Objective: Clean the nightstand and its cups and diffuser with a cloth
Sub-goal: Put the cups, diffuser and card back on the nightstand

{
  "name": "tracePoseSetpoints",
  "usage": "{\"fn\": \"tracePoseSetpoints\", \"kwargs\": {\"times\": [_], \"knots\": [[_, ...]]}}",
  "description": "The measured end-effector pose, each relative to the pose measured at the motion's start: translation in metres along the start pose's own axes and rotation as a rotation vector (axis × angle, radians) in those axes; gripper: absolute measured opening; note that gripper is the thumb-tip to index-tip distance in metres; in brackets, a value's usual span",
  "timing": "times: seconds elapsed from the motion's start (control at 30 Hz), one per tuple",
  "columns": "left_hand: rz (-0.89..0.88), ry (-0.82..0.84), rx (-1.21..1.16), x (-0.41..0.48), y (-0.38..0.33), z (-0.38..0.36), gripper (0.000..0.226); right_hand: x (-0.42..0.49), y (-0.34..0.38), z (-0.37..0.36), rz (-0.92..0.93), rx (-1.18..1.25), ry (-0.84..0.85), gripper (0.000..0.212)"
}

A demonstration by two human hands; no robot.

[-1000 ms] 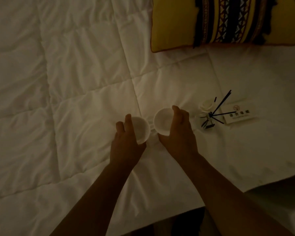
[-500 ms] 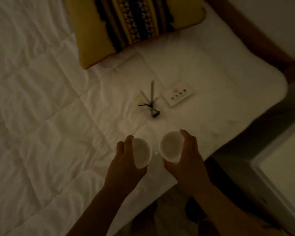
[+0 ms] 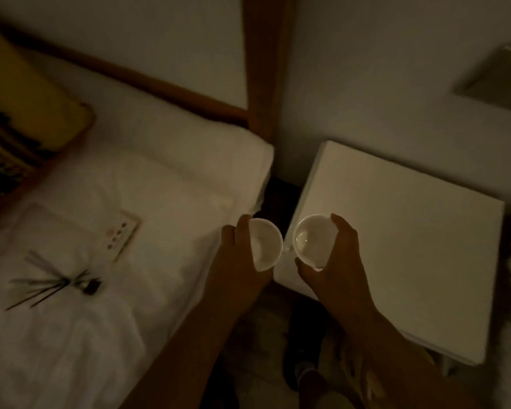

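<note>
Beside nightstand (image 3: 410,231): bed (image 3: 160,202), diffuser (image 3: 56,283), card (image 3: 120,236).

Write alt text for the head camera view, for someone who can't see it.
In dim light, a person's left hand and right hand each hold a white cup between a white bed and a bare white nightstand.

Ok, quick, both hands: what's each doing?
Left hand: closed on a white cup.
Right hand: closed on another white cup.

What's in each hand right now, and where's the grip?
Left hand holds a white cup around its side; right hand holds another cup by its rim and wall.
</note>
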State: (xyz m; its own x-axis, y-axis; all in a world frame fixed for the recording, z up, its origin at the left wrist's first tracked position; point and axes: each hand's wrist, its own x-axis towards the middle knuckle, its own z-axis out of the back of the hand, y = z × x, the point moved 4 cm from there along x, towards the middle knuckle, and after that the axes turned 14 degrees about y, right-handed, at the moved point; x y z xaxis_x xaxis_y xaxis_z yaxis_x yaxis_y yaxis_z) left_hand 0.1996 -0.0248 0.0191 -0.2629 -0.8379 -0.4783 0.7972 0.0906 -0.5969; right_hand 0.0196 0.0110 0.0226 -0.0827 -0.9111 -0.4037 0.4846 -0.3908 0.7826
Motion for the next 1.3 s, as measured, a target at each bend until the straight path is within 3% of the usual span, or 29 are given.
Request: {"fn": "tracePoseSetpoints", "kwargs": {"times": [0.13, 0.33, 0.53, 0.73, 1.03, 1.2, 1.3], "knots": [[-0.081, 0.080, 0.045, 0.063, -0.063, -0.025, 0.100, 0.024, -0.032, 0.063, -0.078, 0.050, -0.093, 0.103], [-0.198, 0.076, 0.201, 0.142, -0.122, -0.054, 0.067, 0.073, -0.075, 0.133, -0.123, 0.108, -0.222, 0.104], [-0.230, 0.065, 0.168, 0.194, -0.154, -0.074, 0.090, 0.113, -0.096, 0.160, -0.132, 0.117, -0.303, 0.107], [-0.262, 0.068, 0.220, 0.234, -0.166, -0.087, 0.091, 0.141, -0.114, 0.174, -0.071, 0.014, -0.379, 0.086], [-0.221, 0.130, 0.214, 0.249, -0.162, -0.098, 0.100, 0.153, -0.129, 0.167, -0.132, 0.050, -0.376, 0.099], [-0.295, 0.123, 0.288, 0.255, -0.166, -0.099, 0.097, 0.153, -0.137, 0.165, -0.194, 0.021, -0.386, 0.109], [-0.284, 0.153, 0.305, 0.253, -0.167, -0.098, 0.109, 0.152, -0.138, 0.165, -0.202, -0.019, -0.373, 0.116]]}}
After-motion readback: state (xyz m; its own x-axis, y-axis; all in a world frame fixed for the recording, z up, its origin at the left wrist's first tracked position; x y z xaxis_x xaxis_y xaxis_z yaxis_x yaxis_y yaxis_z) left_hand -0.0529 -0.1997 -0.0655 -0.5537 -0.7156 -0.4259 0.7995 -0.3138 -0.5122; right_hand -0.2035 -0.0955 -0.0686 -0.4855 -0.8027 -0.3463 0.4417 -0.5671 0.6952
